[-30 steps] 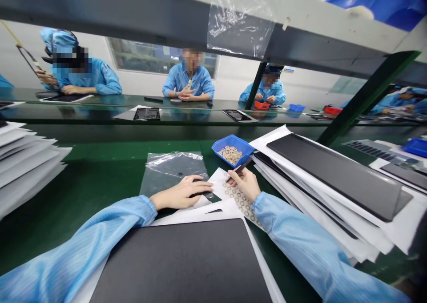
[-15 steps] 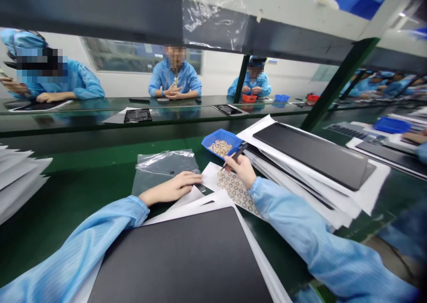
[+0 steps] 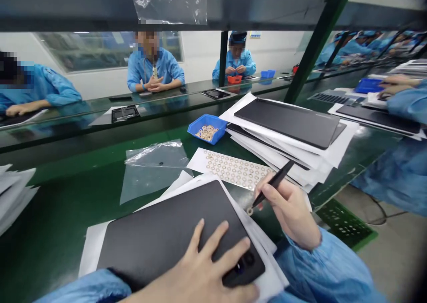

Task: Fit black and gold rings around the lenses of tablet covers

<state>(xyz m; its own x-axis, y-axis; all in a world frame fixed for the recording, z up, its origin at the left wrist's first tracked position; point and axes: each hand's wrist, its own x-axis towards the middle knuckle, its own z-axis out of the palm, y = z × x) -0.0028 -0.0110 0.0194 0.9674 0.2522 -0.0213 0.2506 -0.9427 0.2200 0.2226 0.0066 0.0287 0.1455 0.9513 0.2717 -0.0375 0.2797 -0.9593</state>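
Note:
My left hand (image 3: pixel 203 272) lies with fingers spread on a black rectangular panel (image 3: pixel 173 227), next to two round holes near its corner. The panel rests on white paper (image 3: pixel 93 249). My right hand (image 3: pixel 290 212) grips black tweezers (image 3: pixel 272 185), and a small ring-shaped washer (image 3: pixel 249 211) sits at their tip, just above the panel's edge. Behind the tweezers lies a white sheet of ring washers (image 3: pixel 230 169). A blue tray (image 3: pixel 207 129) holds loose rings.
A stack of black panels on white sheets (image 3: pixel 287 121) sits to the right, and a clear plastic bag (image 3: pixel 153 169) lies left of the ring sheet. A co-worker's hand (image 3: pixel 396 86) is at far right. Several people sit across a glass partition (image 3: pixel 100 112).
My left hand has moved off the plastic bag and papers onto the black panel, which now sits turned. My right hand has moved off the ring sheet, and a ring now shows at the tweezers' tip.

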